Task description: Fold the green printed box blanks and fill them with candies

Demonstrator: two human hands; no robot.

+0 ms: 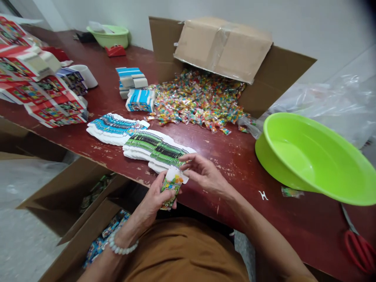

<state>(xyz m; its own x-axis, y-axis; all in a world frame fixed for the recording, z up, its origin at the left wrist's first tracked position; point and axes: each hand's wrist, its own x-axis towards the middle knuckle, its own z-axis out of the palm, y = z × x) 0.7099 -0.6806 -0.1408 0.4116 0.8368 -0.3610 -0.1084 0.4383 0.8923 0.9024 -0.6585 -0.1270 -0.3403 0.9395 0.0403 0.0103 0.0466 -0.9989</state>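
Note:
My left hand (155, 197) is closed around a small green printed carton (170, 186), held upright at the near table edge. My right hand (202, 172) pinches the carton's white top flap, fingers curled. Just behind the hands lies a fanned row of flat green cartons (155, 147), and beyond it a row of flat blue ones (114, 126). A heap of small wrapped candies (196, 100) spills from a tipped cardboard box (223, 47) at the back of the dark red table (235, 156).
A large lime-green basin (314, 156) sits at right, red scissors (360, 246) near the front right corner. Stacked red cartons (38, 86) fill the left; assembled blue boxes (136, 88), a white cup (86, 74) and a green bowl (110, 36) stand behind. Open cardboard boxes (79, 211) sit on the floor.

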